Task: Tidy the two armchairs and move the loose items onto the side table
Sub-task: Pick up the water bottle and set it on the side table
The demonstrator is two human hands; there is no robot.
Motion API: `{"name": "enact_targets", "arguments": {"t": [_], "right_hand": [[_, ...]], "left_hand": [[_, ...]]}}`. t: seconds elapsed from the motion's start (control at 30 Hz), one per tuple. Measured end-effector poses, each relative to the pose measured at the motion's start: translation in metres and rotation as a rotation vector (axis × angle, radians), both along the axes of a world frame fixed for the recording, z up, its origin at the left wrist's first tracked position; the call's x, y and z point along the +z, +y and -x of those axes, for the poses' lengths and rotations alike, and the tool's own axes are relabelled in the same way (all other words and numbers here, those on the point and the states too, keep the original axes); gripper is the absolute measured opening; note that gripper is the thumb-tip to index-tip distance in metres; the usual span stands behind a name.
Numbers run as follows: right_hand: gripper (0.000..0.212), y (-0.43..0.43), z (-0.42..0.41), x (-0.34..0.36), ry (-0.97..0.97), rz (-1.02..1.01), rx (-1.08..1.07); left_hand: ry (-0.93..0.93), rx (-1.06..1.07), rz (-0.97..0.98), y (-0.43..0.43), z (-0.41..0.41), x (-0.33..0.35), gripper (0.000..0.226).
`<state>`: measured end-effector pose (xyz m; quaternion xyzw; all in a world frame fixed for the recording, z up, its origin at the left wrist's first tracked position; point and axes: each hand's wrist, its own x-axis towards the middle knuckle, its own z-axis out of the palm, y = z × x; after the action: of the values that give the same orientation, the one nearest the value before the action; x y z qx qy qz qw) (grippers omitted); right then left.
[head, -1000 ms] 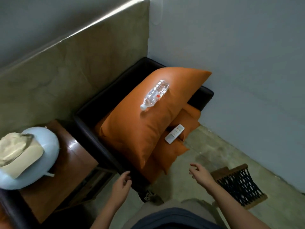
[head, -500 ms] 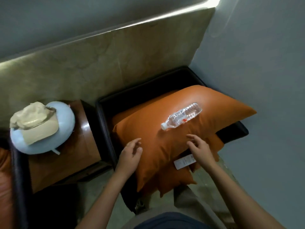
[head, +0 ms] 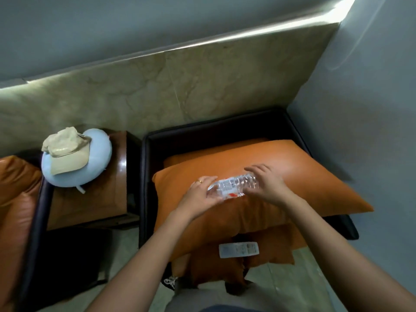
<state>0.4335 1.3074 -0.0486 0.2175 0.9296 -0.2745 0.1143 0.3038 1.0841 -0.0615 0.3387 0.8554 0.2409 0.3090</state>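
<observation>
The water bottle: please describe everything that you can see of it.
The water bottle is clear plastic with ribbed walls and a white label bearing a red mark. It lies on its side over the orange cushion. The left hand holds one end, the right hand the other; the cap is hidden.

I'm getting a dim, bluish feed. A light strip [head: 247, 35] glows along the far panel and flares white at far right. There's 1 glare spot on the side table [head: 122, 164] and a soft sheen on the cushion [head: 315, 176]. The bottle [head: 231, 186], left hand [head: 198, 194] and right hand [head: 267, 188] are slightly smeared. Near left sinks into shadow, and straight lines bow at the edges.
</observation>
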Motion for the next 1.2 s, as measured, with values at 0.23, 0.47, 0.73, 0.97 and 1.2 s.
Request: {"name": "enact_targets", "arguments": {"t": [0.23, 0.47, 0.73, 0.97, 1.2], "right_hand": [[0.078, -0.004, 0.029, -0.024, -0.092, -0.209, 0.451], [0.074, -0.015, 0.037, -0.019, 0.038, -0.056, 0.502], [0.053, -0.080, 0.026, -0.008, 0.131, 0.531, 0.129], [0.059, -0.189, 0.018, 0.001, 0.108, 0.742, 0.091], [0.066, -0.358, 0.012, -0.007, 0.009, 0.703, 0.158]], "left_hand": [[0.006, 0.084, 0.033, 0.008, -0.020, -0.007, 0.080], [-0.036, 0.308, -0.109, -0.033, -0.029, 0.020, 0.073], [-0.143, 0.795, -0.166, -0.136, -0.046, 0.029, 0.064], [-0.217, 0.837, -0.054, -0.249, -0.098, -0.003, 0.050], [-0.255, 0.728, 0.003, -0.383, -0.149, -0.049, 0.051]]}}
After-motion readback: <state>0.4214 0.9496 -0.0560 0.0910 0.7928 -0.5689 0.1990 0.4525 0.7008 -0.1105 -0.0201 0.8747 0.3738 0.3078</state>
